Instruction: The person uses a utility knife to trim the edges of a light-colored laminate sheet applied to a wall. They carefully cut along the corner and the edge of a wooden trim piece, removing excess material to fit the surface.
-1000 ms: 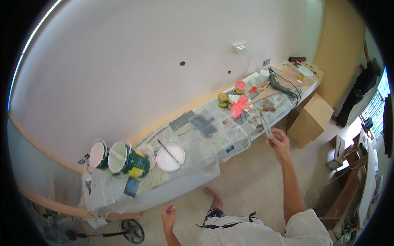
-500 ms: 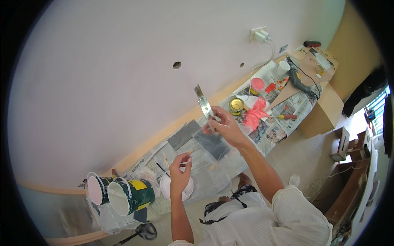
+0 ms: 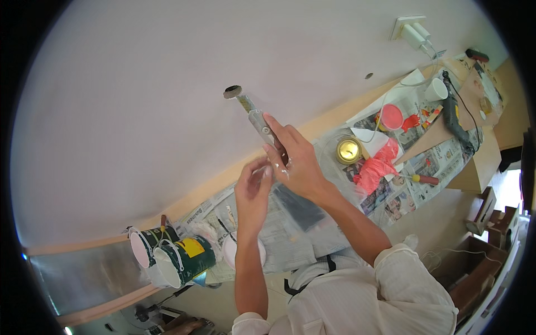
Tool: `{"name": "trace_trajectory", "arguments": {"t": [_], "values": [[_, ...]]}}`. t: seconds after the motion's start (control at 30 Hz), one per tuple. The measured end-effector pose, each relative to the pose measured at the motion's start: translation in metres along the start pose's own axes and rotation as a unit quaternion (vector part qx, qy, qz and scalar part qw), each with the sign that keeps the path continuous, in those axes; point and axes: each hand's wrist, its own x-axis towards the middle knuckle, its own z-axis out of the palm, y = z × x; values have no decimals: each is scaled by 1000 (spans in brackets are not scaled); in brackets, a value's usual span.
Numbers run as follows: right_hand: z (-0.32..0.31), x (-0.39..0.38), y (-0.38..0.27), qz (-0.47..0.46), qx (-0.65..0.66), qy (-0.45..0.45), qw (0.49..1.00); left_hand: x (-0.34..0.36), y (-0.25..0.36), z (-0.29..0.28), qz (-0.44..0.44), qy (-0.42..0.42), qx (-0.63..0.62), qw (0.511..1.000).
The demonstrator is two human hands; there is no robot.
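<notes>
A slim metal tool point(image 3: 261, 125), which looks like a utility knife with a round knob on its side, is gripped in my right hand point(image 3: 296, 159). Its narrow far end reaches the rim of a dark round hole point(image 3: 233, 91) in the pale wall point(image 3: 139, 111). I cannot tell whether the tip goes inside. White smears mark my right hand near the thumb. Just below and left of it, my left hand point(image 3: 252, 192) is raised with its fingers bent toward the thumb. Whatever the left fingertips pinch, if anything, is too small to name.
Newspaper and plastic cover the ledge point(image 3: 285, 240) below. Green paint buckets point(image 3: 192, 259) and a white round tub point(image 3: 229, 251) stand left. Rightward are an open tin point(image 3: 349, 151), a pink-red plastic-wrapped bundle point(image 3: 377, 167), a screwdriver point(image 3: 421, 178), a white cup point(image 3: 436, 89) and plugged-in chargers point(image 3: 414, 36).
My right hand has brought the metal tool left and up to the wall hole. My left hand has risen close beside the right. The view has shifted, too.
</notes>
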Motion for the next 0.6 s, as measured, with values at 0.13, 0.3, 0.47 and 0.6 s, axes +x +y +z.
{"name": "trace_trajectory", "arguments": {"t": [0.13,0.3,0.47,0.6], "values": [[1,8,3,-6,-39,-13,999,44,26,22,-37,5,-157,987],[-3,12,3,-25,-80,-13,996,65,42,34,-31,-11,-249,968],[0,10,-1,-11,-84,-37,996,75,41,35,-39,15,-213,976],[5,9,-5,-7,-83,-38,996,77,40,29,-35,13,-213,976]]}}
